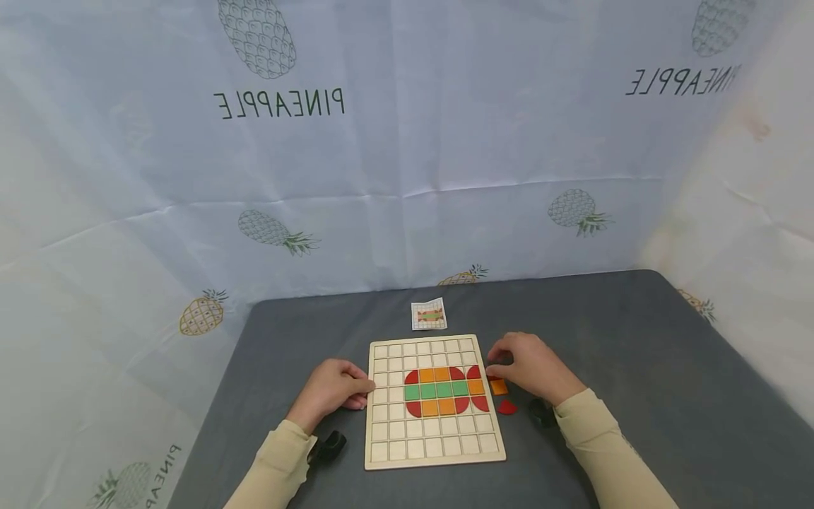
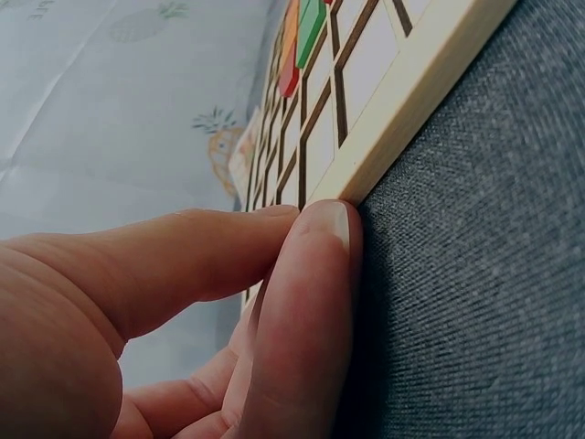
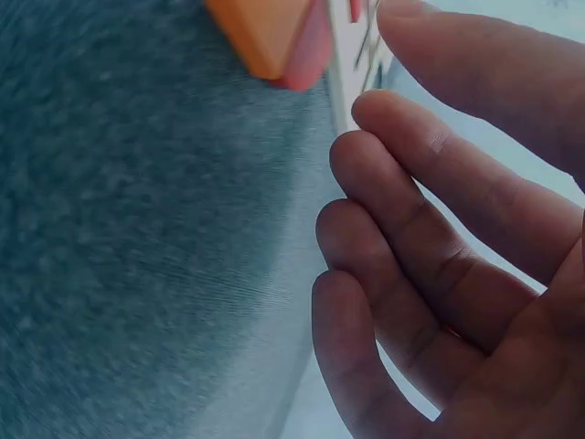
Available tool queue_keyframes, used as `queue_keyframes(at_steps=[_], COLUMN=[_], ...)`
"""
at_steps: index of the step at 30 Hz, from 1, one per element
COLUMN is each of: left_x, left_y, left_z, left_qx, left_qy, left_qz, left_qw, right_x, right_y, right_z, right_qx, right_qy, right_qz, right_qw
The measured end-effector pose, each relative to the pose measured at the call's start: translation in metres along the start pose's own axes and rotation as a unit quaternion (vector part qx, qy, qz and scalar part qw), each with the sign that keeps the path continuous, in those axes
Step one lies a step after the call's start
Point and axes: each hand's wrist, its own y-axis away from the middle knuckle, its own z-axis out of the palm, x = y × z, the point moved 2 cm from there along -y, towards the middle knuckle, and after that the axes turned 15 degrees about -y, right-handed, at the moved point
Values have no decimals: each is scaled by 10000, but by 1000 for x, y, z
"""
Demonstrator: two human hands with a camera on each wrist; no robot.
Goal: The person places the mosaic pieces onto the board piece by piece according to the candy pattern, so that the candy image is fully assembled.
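Note:
A wooden grid board [image 1: 397, 450] lies on the table, with a row of green squares [image 1: 427, 391], orange squares [image 1: 429, 408] and red rounded pieces [image 1: 413, 408] set in its cells. My left hand [image 1: 331, 389] pinches the board's left edge between thumb and finger, shown close up in the left wrist view. Beside the right edge is my right hand [image 1: 528, 360], fingers loosely bent and nothing held; its thumb and index fingertips are apart near the board. Just under it lie a loose orange square [image 1: 499, 387] and a red piece [image 1: 506, 407]; another red piece is partly hidden by the hand.
Behind the board lies a small white card [image 1: 429, 324] printed with a coloured grid pattern. A dark grey cloth covers the table [image 1: 305, 325]. White curtains with pineapple prints [image 1: 407, 141] hang behind and at both sides. Black bands [image 1: 332, 447] sit at both wrists.

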Motion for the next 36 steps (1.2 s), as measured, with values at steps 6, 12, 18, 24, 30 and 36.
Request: queue_keyframes(at_steps=[6,12,18,24,30,36], left_x=[1,1,-1,-2,-1,-1], left_y=[2,3,2,2,1,0], left_z=[0,-1,-1,1,2,1], left_qx=[31,61,43,-17,-22,-42], left_qy=[6,-13,11,48,59,79], left_qz=[-40,-95,-90,-68,-63,-63], left_qw=[10000,9999,9999,10000,10000,9999], right_x=[5,6,7,11,14,16], right_y=[-5,-8,-8,-8,-8,-8], right_z=[3,3,2,3,3,2], right_qx=[-68,-100,-47,-47,11,21], right_qy=[-41,-18,-23,74,96,97], right_qz=[23,-63,31,81,166,203], right_qw=[10000,9999,10000,9999,9998,9997])
